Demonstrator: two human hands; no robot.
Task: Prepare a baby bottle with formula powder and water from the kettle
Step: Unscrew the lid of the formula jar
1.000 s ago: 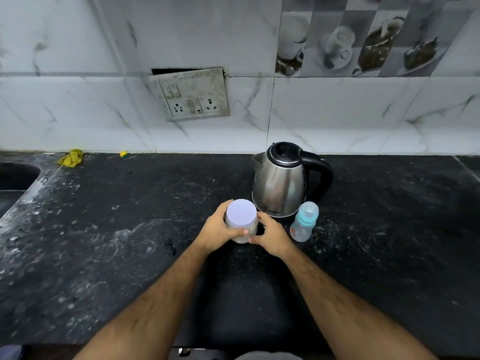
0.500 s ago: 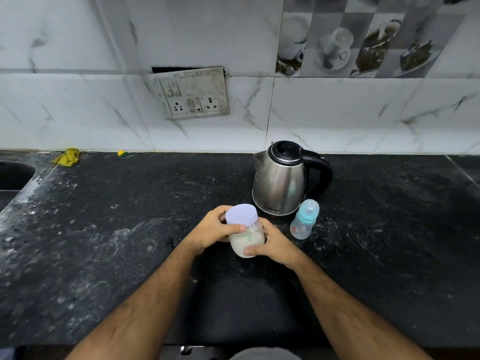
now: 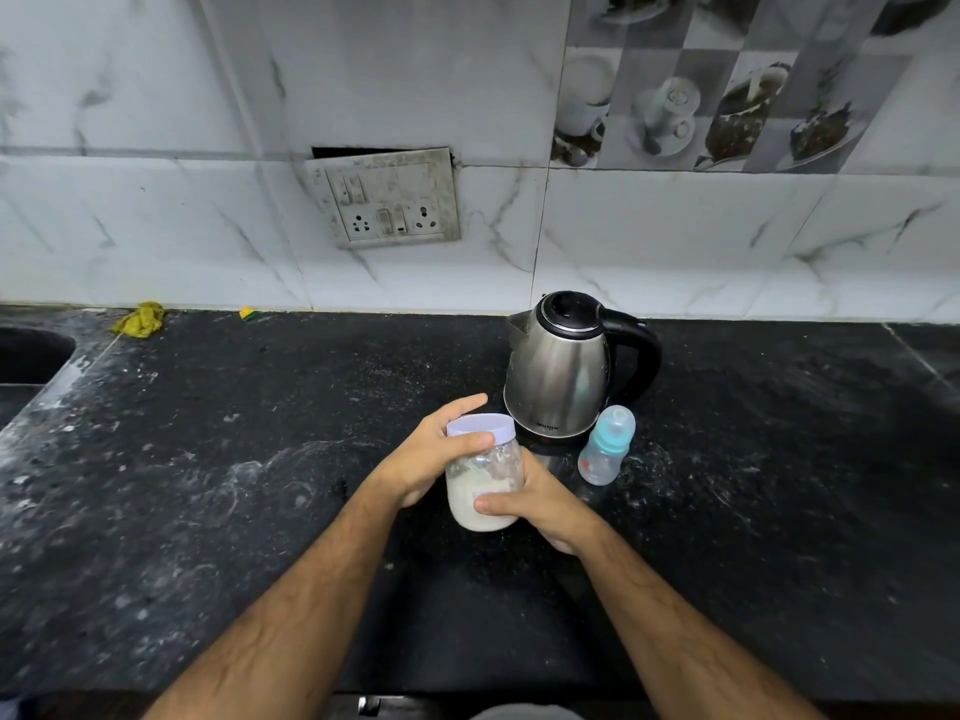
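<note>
1. Baby bottle, small clear plastic with teal teat collar (image 3: 606,445), stands upright beside the steel kettle (image 3: 558,374), right of our hands.
2. Our left hand (image 3: 428,454) grips the lilac-lidded powder jar (image 3: 484,472) at its lid; our right hand (image 3: 540,504), nearer the bottle, clasps its body.

Black speckled stone countertop (image 3: 208,511) (dusted with white marks) is occupied by stainless steel electric kettle (image 3: 558,376), clear baby bottle with teal cap (image 3: 605,449), crumpled yellow cloth (image 3: 139,319).
</note>
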